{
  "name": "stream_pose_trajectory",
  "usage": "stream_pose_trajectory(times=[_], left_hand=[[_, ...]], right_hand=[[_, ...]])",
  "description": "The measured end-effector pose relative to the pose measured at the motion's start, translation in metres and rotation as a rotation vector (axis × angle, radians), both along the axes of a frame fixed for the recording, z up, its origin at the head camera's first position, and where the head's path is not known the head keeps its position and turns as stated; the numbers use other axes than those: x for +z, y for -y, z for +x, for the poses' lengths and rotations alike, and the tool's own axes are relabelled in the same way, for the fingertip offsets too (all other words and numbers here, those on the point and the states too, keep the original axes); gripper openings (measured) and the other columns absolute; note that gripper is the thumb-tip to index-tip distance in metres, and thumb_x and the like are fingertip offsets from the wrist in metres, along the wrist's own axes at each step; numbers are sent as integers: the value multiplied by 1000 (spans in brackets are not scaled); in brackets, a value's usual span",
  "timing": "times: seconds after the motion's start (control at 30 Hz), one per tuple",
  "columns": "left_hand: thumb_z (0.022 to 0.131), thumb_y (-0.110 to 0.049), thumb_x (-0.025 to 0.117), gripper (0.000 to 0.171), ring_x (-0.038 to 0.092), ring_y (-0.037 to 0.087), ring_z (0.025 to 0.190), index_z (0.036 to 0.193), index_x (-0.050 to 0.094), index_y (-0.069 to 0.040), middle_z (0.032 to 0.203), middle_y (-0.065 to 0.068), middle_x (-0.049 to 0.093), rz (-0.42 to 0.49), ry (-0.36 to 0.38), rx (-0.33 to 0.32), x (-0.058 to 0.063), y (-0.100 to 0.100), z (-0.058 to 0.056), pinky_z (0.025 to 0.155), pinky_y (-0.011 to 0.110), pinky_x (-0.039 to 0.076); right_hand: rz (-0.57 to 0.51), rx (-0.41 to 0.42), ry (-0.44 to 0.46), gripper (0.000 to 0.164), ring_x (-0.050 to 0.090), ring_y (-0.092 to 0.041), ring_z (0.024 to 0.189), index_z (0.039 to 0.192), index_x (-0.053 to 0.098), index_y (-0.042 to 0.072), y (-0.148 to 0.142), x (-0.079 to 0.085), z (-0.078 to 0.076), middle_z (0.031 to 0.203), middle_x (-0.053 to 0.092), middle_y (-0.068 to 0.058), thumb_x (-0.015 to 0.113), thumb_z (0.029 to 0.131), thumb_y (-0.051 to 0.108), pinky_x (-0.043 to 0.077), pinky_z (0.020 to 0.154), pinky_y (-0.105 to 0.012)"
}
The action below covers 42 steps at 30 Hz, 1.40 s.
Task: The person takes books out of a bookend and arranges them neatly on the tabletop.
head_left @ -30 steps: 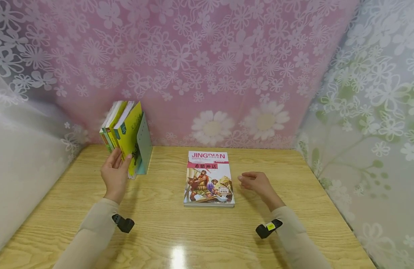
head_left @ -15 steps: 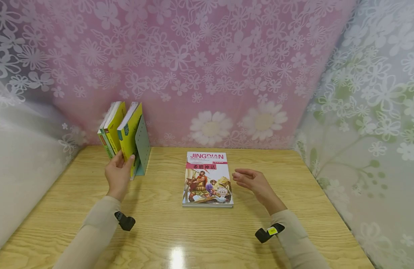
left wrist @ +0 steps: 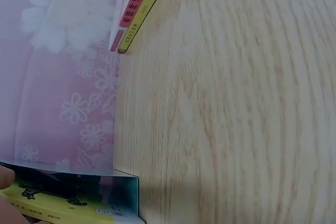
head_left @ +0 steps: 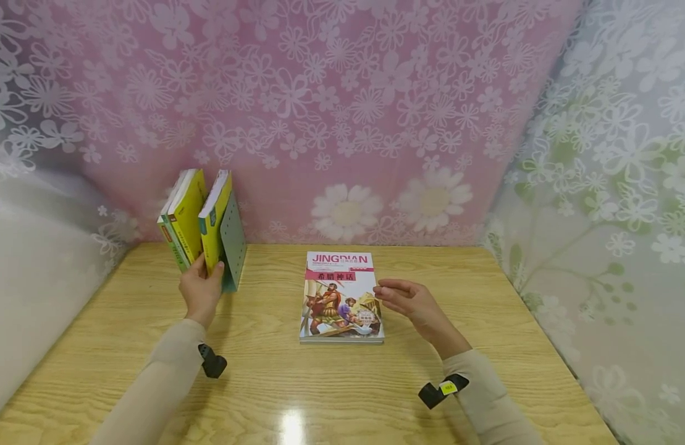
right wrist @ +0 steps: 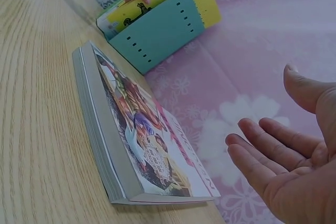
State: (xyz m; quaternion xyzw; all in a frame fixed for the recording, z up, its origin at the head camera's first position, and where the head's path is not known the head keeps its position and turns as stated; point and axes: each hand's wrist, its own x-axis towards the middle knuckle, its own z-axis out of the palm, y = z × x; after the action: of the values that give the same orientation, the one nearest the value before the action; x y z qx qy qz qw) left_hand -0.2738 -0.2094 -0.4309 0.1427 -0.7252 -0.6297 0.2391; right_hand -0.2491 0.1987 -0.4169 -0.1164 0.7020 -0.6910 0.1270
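Observation:
My left hand (head_left: 202, 293) pinches the lower spine of a yellow book (head_left: 211, 232), which stands upright against a pale green bookend (head_left: 235, 238). Several thinner books (head_left: 181, 219), green and yellow on their spines, lean to the left of it, with a gap between. On the table's middle lies a paperback (head_left: 342, 303) with a warrior picture on its cover; its pile shows a yellow spine (left wrist: 137, 22) beneath in the left wrist view. Beside its right edge hovers my right hand (head_left: 414, 306), fingers extended, holding nothing. The right wrist view shows its fingers apart from the paperback.
The wooden table (head_left: 253, 383) meets a pink flowered backdrop (head_left: 298, 123) behind the books. White sheeting (head_left: 42, 259) borders the left side, and a pale flowered sheet (head_left: 614, 259) borders the right.
The yellow book has separated from the thinner books, opening a gap on its left, as my left hand moved rightward. My right hand has shifted left, closer to the paperback.

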Motion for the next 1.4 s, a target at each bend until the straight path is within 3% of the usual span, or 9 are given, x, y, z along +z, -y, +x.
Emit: stream_pose_trajectory(times=[0.27,0.4,0.53,0.77,1.1,1.23,1.4], left_hand=[[96,-13,59,47,50,30,126,141,47,-2,137,20,51,-88,15,25,-6,3,-10,103,42,43],[96,-13,58,46,52,31,124,140,48,-3,135,20,54,-124,15,37,-6,3,-14,101,43,45],[95,-11,58,42,56,34,118,136,53,0,129,23,58,-171,-24,57,-4,1,-14,97,46,48],[94,-14,62,31,61,35,102,119,63,3,114,23,65,-264,-56,134,-2,-1,-15,86,48,51],[93,-10,62,25,61,36,97,111,65,6,108,25,66,-290,-113,128,4,0,-18,82,46,50],[93,-10,62,23,61,32,94,109,66,6,105,24,67,-323,-125,127,5,0,-15,77,38,49],[93,-12,63,21,62,30,84,105,66,5,98,23,68,-363,-140,120,5,1,-7,62,14,41]], right_hand=[[24,6,-24,54,48,-35,128,137,42,-12,2,-3,1,137,49,-27,60,96,19,36,108,-46],[62,11,-48,53,50,-31,127,138,43,-10,4,-3,2,137,50,-25,60,96,19,42,105,-38],[91,15,-71,53,47,-35,128,138,46,-6,7,-3,3,137,51,-23,62,95,21,45,101,-31],[70,38,-96,53,42,-44,129,137,46,-6,15,0,5,138,47,-28,64,94,17,48,98,-30],[76,58,-108,51,43,-45,129,137,47,-4,23,3,4,139,47,-27,64,93,15,47,99,-32],[77,73,-109,53,42,-46,129,138,45,-5,26,5,5,140,46,-27,64,93,14,49,97,-32],[110,89,-130,53,42,-45,129,139,46,-1,30,7,4,141,45,-26,64,94,18,50,96,-33]])
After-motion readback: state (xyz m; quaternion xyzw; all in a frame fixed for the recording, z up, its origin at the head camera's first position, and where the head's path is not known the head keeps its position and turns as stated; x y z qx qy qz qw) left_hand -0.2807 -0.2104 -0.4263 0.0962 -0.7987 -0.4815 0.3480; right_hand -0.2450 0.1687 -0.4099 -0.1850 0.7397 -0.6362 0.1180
